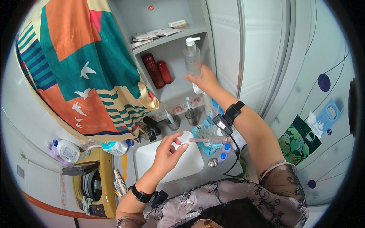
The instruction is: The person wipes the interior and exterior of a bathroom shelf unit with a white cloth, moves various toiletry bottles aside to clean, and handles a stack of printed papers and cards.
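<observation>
My right hand [204,79] grips a clear pump bottle [191,58] with a white pump head, holding it upright at the lower shelf compartment [177,90]. To its left in that compartment two dark red bottles [157,71] lean. Over the white sink basin [179,164] hovers my left hand [168,152], its fingers apart and curled, with nothing in it. A pink comb or brush handle [206,140] lies on the counter just right of that hand. Both wrists carry black straps with small devices.
Behind the basin stand two cups [191,117] with toothbrushes. Blue wipe packs [206,134] and two blue-capped bottles [222,156] sit at the right. Left are a patterned cloth [82,65], detergent bottles [68,151] and a yellow washing machine [108,182] with its lid up.
</observation>
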The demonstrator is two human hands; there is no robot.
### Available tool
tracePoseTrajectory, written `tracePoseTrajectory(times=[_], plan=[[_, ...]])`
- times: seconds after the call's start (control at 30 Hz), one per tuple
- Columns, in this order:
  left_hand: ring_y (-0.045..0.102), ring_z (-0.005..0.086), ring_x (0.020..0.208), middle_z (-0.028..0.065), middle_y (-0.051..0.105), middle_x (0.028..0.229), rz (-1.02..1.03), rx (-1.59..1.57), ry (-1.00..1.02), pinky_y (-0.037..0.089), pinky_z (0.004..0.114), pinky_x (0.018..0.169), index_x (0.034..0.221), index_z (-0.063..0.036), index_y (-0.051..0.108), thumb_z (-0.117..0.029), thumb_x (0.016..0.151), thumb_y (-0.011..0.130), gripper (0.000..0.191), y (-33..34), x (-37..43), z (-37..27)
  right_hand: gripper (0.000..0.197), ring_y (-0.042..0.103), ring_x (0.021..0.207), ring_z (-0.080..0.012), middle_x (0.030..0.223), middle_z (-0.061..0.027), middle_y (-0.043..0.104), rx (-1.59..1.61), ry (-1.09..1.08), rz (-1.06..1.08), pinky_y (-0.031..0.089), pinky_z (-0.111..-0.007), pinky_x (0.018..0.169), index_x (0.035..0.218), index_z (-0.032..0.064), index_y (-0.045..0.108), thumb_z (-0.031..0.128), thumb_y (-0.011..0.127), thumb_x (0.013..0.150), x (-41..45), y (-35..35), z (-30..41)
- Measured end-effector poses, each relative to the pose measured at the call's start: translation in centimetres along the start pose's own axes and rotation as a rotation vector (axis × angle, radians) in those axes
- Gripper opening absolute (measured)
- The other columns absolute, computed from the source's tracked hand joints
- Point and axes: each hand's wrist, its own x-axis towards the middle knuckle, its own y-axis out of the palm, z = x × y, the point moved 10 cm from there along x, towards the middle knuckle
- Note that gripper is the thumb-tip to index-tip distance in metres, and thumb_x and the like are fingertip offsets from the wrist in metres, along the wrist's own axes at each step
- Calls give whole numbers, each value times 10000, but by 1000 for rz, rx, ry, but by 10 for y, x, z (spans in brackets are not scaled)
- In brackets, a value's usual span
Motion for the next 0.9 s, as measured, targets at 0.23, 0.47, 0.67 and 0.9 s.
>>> tracePoseTrajectory(times=[0.23,0.47,0.67,0.9], plan=[[384,43,560,16,520,885,-71,-38,-19,355,183,518,1157,-66,588,-155,829,679,352,-18,-12,20,631,591,968,-379,1021,-254,608,-95,145,95,468,-420,850,1062,-59,535,374,769,667,5,18,-37],[384,37,572,7,515,879,-84,-70,-51,351,181,520,1165,-66,585,-159,843,670,346,-18,-14,30,654,584,999,-389,1051,-273,598,-108,283,111,465,-413,881,1082,-87,507,347,773,671,23,30,-60],[392,38,581,11,510,873,-80,-116,-82,358,180,528,1164,-67,584,-153,846,668,340,-19,-27,44,561,589,972,-394,1035,-272,583,-309,248,97,482,-420,842,1057,-83,489,290,747,726,21,27,-44],[396,47,577,11,517,848,-79,-40,-108,359,187,527,1150,-67,590,-142,835,673,334,-18,-34,52,299,609,864,-382,1023,-205,548,-354,-107,177,498,-460,763,1058,3,537,201,595,842,-17,32,8]])
